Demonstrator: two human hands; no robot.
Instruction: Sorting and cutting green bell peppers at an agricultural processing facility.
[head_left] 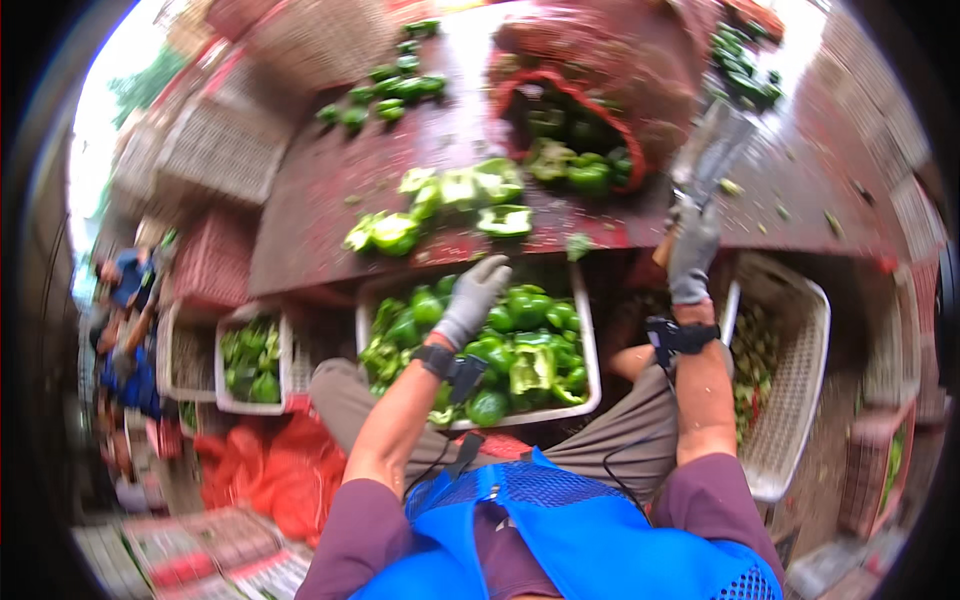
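My left hand (478, 298), in a grey glove, is over the near edge of the table, above a white crate (594, 385) of green bell peppers. Its fingers stretch forward and hold nothing that I can see. Cut pepper pieces (395, 232) lie on the red-brown tabletop (590, 222) just beyond it. My right hand (693, 245), gloved too, is closed round the handle of a broad-bladed knife (718, 150). The blade points away over the table, blurred. Between the hands and farther off, an open red mesh sack (625, 110) spills whole green peppers (590, 174).
Whole peppers (390, 88) lie at the table's far left, darker ones (742, 70) at the far right. A white crate (790, 400) of pale scraps stands by my right leg. Left are a smaller pepper crate (250, 405), red mesh sacking (270, 475) and people (130, 320).
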